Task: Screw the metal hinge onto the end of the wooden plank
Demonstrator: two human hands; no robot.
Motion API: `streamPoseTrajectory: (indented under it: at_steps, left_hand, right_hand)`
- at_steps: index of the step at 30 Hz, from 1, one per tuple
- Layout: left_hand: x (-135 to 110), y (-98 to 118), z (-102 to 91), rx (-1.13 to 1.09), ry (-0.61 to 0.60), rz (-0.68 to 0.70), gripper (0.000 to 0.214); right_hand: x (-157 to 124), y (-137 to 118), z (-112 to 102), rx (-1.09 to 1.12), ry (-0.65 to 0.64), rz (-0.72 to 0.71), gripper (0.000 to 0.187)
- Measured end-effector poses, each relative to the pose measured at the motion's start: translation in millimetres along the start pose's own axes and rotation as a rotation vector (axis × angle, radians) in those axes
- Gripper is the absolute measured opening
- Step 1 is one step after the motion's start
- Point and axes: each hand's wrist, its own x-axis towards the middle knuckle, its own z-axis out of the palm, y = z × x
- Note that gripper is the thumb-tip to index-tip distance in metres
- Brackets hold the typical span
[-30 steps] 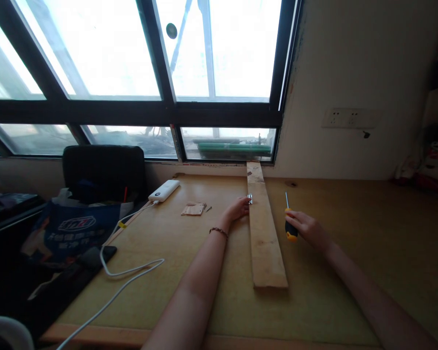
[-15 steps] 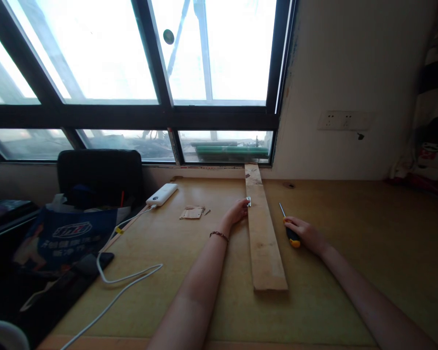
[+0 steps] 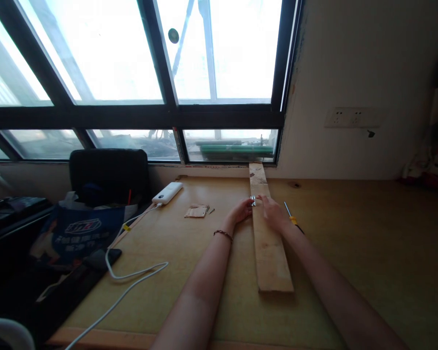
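Observation:
A long wooden plank (image 3: 272, 253) lies lengthwise on the table, its far end near the window. My left hand (image 3: 242, 210) is beside its left edge, fingers closed on a small shiny metal piece that looks like a hinge (image 3: 253, 200). Over the plank reaches my right hand (image 3: 273, 213), its fingertips drawn together close to the metal piece. Whether they hold something small cannot be made out. A screwdriver (image 3: 292, 219) with a black and yellow handle rests on the table right of the plank, partly hidden behind my right wrist.
Left of the plank lie a small torn cardboard piece (image 3: 196, 211) and small screws (image 3: 211, 211). Farther left, a white power bank (image 3: 167, 193) has a white cable (image 3: 138, 276) trailing across the table (image 3: 219, 296). A black chair (image 3: 109, 170) and blue bag (image 3: 82, 228) stand beyond the left edge.
My right hand has let go of the screwdriver, leaving it on the table, and moved left onto the plank by the hinge. My left hand stays at the hinge. The view shifts slightly.

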Motion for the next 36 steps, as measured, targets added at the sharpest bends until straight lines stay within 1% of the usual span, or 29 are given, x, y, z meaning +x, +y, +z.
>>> streamPoseTrajectory:
  at_steps: [3,9,11,13,16,18,20,23,24,26,28,29,32,34,36]
  left_hand:
    - [-0.1,-0.4,-0.4,0.012,-0.004,0.008,0.016]
    - [-0.4,-1.1,1.3,0.047,0.047,0.02,0.014]
    - [0.3,-2.4,1.1,0.054,0.061,0.041,0.015]
    - [1.3,-3.9,0.5,0.068,0.136,0.088,0.023]
    - [1.5,-4.9,-0.1,0.08,0.292,0.228,0.048]
    - [0.1,-4.0,0.4,0.094,0.326,0.307,0.057]
    - [-2.3,-2.0,1.4,0.108,0.291,0.34,0.053]
    - [-6.4,1.5,3.0,0.121,0.184,0.328,0.036]
    - [-7.7,2.6,3.3,0.143,0.168,0.318,0.03]
    - [-10.1,4.5,3.2,0.234,0.194,0.325,0.018]
    - [-12.0,5.9,2.3,0.372,0.244,0.384,0.007]
    - [-12.8,6.4,1.5,0.441,0.25,0.425,0.004]
    - [-13.9,6.7,-1.6,0.597,0.184,0.508,0.006]
    - [-13.7,5.9,-3.5,0.649,0.131,0.514,0.007]
    - [-13.2,4.8,-4.8,0.675,0.112,0.514,0.009]
  right_hand:
    - [6.1,-2.7,7.5,-0.093,-0.035,0.062,0.041]
    - [2.1,-0.1,6.3,-0.122,-0.03,0.017,0.041]
    - [3.0,0.5,7.3,-0.129,-0.026,0.035,0.04]
    - [4.2,1.9,8.8,-0.127,-0.024,0.074,0.038]
    - [5.1,4.2,10.1,-0.118,-0.021,0.101,0.037]
    - [5.0,4.7,9.7,-0.115,-0.017,0.095,0.037]
    - [4.7,4.3,8.8,-0.112,-0.019,0.092,0.036]
    - [4.6,3.2,7.9,-0.119,-0.031,0.093,0.038]
    - [4.6,2.9,7.8,-0.124,-0.035,0.094,0.039]
    - [4.5,2.6,7.9,-0.134,-0.041,0.095,0.04]
    - [4.4,2.4,8.0,-0.139,-0.045,0.103,0.039]
    - [4.3,2.3,8.1,-0.14,-0.044,0.107,0.039]
    - [4.3,1.8,8.2,-0.145,-0.041,0.12,0.039]
    - [4.5,1.4,8.3,-0.147,-0.043,0.12,0.039]
    - [4.6,1.1,8.4,-0.147,-0.046,0.118,0.038]
